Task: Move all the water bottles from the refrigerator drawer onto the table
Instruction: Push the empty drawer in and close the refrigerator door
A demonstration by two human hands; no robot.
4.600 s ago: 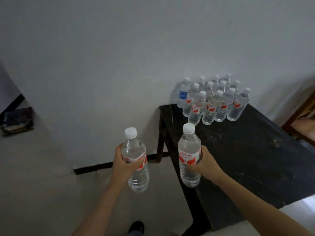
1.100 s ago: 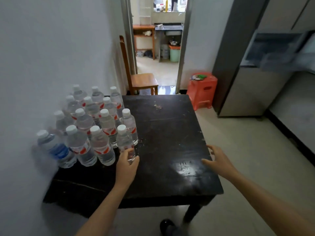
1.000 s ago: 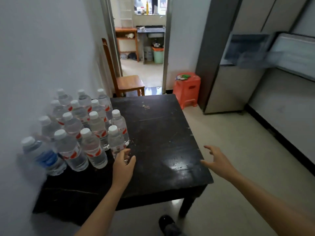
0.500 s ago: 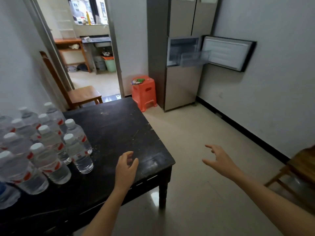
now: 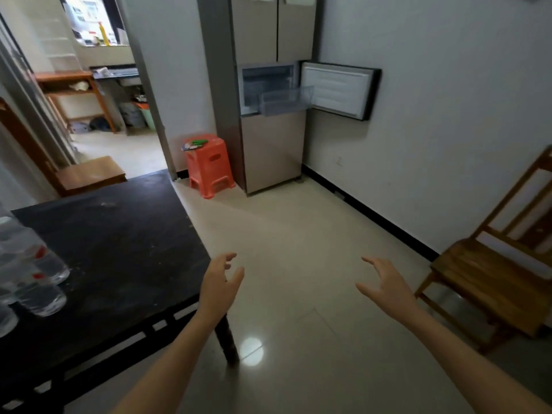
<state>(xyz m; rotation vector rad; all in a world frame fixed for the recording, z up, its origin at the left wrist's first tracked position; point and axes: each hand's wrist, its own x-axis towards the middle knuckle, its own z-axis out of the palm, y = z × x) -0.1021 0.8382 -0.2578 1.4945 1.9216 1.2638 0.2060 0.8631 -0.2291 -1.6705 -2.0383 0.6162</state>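
Observation:
The black table (image 5: 119, 249) fills the lower left, and several clear water bottles (image 5: 33, 273) with red labels stand at its left edge, partly cut off by the frame. Across the room stands the beige refrigerator (image 5: 268, 121), its small door (image 5: 340, 89) swung open to the right. A clear drawer (image 5: 285, 101) is pulled out of it; I cannot tell whether anything lies inside. My left hand (image 5: 219, 285) hovers past the table's right corner, fingers apart and holding nothing. My right hand (image 5: 385, 286) is raised over the floor, also open.
An orange plastic stool (image 5: 209, 165) stands left of the refrigerator. One wooden chair (image 5: 493, 264) sits against the right wall, another (image 5: 83, 174) behind the table. A doorway (image 5: 98, 85) leads to a back room. Pale tiled floor (image 5: 298, 249) runs from me to the refrigerator.
My left hand let go of a bottle set down on the table and drew back. The view swung right, from the bottles to the refrigerator, and both hands now hang open in front of me.

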